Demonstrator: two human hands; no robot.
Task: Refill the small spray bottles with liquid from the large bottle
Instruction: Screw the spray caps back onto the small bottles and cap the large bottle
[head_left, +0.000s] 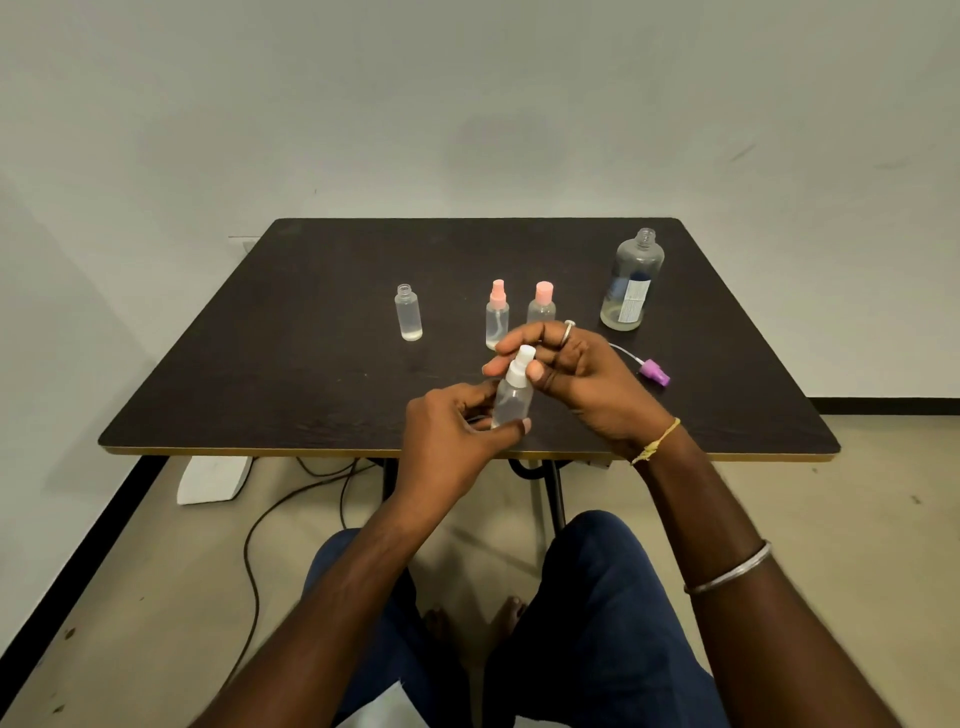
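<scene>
My left hand (452, 431) grips the body of a small clear spray bottle (511, 402) above the table's near edge. My right hand (576, 379) pinches its white spray top (521, 364) between thumb and fingers. Two small bottles with pink tops (497, 314) (542, 304) stand just behind my hands. An uncapped small bottle (408, 313) stands to the left. The large clear bottle (631, 283), open at the neck and nearly empty, stands at the right. A purple sprayer head (653, 372) with its tube lies on the table to the right of my hands.
The dark table (260, 364) has a gold front edge. Below it lie cables (270, 519) and a white box (213, 478) on the floor. My knees in blue trousers are under the near edge.
</scene>
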